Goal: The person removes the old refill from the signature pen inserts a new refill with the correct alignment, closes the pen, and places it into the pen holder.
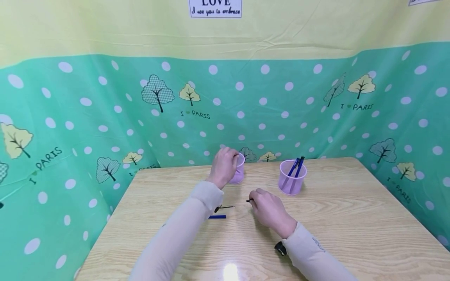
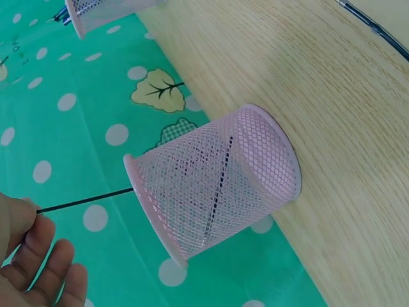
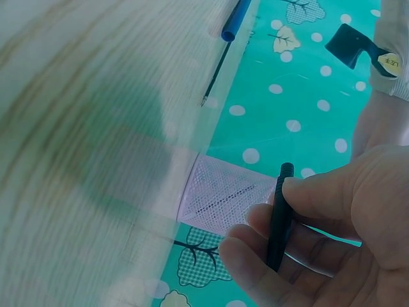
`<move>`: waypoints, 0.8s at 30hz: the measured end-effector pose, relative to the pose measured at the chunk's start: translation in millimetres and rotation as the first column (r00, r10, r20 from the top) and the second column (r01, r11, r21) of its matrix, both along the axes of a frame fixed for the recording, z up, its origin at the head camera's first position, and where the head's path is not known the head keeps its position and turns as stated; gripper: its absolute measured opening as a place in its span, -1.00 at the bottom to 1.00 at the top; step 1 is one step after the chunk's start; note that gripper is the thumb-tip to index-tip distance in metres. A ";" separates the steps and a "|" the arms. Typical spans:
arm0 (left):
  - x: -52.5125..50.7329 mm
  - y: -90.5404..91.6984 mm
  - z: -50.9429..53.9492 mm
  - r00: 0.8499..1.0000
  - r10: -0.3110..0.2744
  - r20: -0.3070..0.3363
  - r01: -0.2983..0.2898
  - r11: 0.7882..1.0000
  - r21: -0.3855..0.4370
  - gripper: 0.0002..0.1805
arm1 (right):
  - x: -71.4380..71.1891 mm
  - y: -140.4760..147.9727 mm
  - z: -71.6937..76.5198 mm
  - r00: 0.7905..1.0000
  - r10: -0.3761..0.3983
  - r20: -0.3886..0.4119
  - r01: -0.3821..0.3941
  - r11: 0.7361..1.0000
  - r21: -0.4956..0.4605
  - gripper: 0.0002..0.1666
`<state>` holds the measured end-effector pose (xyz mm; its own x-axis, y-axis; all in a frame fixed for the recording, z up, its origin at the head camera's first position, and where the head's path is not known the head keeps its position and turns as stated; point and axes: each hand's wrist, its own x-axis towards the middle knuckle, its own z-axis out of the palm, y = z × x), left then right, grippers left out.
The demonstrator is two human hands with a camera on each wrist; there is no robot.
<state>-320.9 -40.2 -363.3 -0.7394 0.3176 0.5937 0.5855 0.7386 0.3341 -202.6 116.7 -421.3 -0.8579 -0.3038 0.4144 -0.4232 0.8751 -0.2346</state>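
Observation:
At the back of the table my left hand (image 1: 225, 164) pinches one end of a thin black stick, like a pen refill (image 2: 86, 200), which reaches the mouth of a pink mesh pen cup (image 2: 211, 185). Through the mesh a dark thin line shows inside the cup; whether it is the same stick I cannot tell. My right hand (image 1: 268, 210) holds a short black pen part (image 3: 280, 224) with a ribbed end between thumb and fingers, just above the table. Left of it lie a thin refill with a pointed tip (image 1: 228, 207) and a blue pen tube (image 1: 218, 216).
A second pink mesh cup (image 1: 291, 183) with blue pens (image 1: 295, 168) in it stands to the right. Behind the wooden table (image 1: 344, 218) hangs a green, spotted cloth (image 1: 263, 101). A black wrist device (image 1: 280, 248) sits at my right sleeve.

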 end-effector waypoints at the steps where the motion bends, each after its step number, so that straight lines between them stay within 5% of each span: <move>1: 0.6 -0.3 -0.2 1.000 -0.005 -0.010 0.005 1.000 0.011 -0.88 | 0.1 0.0 0.1 1.000 0.002 0.001 -0.002 1.000 0.000 -0.93; 24: 17.6 -6.8 -2.4 0.971 -0.114 -0.208 0.138 0.985 0.106 -0.91 | -0.4 -0.3 -2.1 1.000 0.005 -0.012 -0.005 1.000 0.012 -0.91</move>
